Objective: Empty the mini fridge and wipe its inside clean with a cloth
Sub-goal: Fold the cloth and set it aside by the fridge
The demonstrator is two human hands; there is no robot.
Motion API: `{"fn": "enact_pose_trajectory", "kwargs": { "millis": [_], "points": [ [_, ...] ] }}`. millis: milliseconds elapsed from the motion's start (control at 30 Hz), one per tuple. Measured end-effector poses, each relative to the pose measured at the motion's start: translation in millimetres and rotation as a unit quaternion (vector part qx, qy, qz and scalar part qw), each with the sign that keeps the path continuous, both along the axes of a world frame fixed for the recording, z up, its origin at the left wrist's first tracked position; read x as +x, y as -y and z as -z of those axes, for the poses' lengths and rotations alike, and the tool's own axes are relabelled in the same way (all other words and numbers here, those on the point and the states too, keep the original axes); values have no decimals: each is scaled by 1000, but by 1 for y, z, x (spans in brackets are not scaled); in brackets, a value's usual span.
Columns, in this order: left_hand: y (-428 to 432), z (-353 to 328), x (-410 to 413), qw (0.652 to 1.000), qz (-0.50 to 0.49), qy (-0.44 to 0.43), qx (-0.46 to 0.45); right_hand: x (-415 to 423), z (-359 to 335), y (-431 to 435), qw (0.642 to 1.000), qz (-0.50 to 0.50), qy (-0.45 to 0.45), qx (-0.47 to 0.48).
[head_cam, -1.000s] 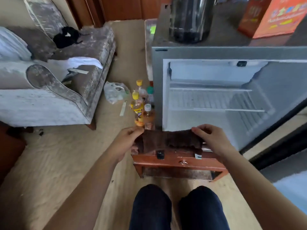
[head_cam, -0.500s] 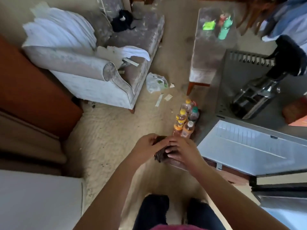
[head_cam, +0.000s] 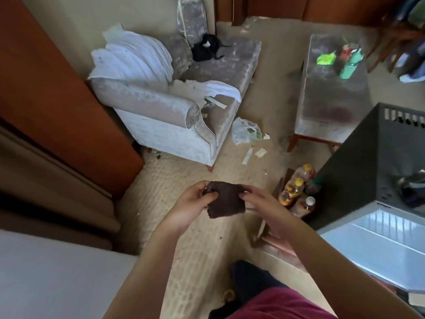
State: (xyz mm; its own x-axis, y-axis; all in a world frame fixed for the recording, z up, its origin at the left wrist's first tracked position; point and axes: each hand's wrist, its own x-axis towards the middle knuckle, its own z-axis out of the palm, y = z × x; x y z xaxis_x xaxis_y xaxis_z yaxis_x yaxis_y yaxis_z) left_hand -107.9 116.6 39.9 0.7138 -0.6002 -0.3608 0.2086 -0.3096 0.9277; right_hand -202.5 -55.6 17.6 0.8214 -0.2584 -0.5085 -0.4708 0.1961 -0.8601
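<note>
A dark brown cloth (head_cam: pixel 226 199), folded small, is held between both hands above the carpet. My left hand (head_cam: pixel 192 203) pinches its left edge and my right hand (head_cam: pixel 262 204) pinches its right edge. The grey mini fridge (head_cam: pixel 358 178) stands at the right with its door open, and part of its white inside (head_cam: pixel 377 240) shows from above. Several drink bottles (head_cam: pixel 295 192) stand on the floor against the fridge's left side.
A pale armchair (head_cam: pixel 170 111) with white cloths stands at the back left. A low grey table (head_cam: pixel 331 88) with a green bottle is at the back right. A plastic bag (head_cam: pixel 245 131) and paper scraps lie on the carpet. A wooden panel (head_cam: pixel 53 97) borders the left.
The view swung from facing the fridge's inside to looking down from above and left. The cloth went from stretched wide between both hands to bunched, and is now a small fold.
</note>
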Motion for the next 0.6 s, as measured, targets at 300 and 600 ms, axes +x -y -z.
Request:
{"fn": "enact_pose_trajectory", "kwargs": {
  "millis": [300,600],
  "points": [
    [79,33,125,993,-94,-34,66,107,26,77,987,157,-5,33],
    [239,39,284,996,-50,-37,70,239,29,213,963,262,-12,55]
  ]
}}
